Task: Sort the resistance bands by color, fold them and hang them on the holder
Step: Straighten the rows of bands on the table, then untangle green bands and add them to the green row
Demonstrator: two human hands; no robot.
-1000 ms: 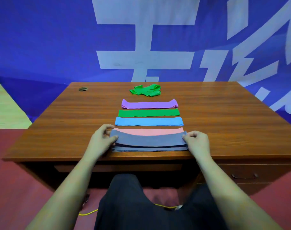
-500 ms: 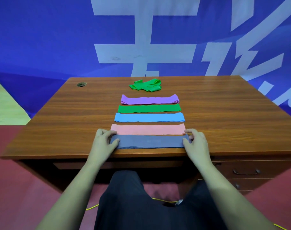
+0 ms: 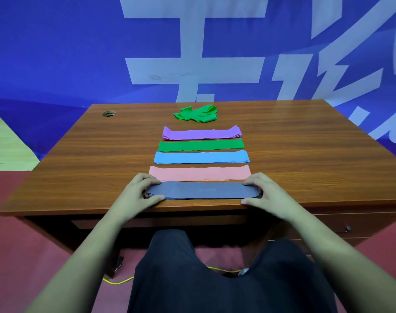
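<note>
My left hand (image 3: 133,196) and right hand (image 3: 268,195) curl loosely round the ends of the grey band (image 3: 201,190), seemingly squaring its folds just beside the pink band (image 3: 199,173), so the colours lie apart.

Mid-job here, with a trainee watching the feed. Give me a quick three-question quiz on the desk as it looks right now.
1. True or false: the purple band lies nearest the person.
2. Which folded band do the left hand and right hand hold by its ends? A pink band, B grey band, C blue band.
3. Fill in: the crumpled band toward the far edge of the desk is ____.
Key: 1 false, the grey band lies nearest; 2 B; 3 green.
</note>
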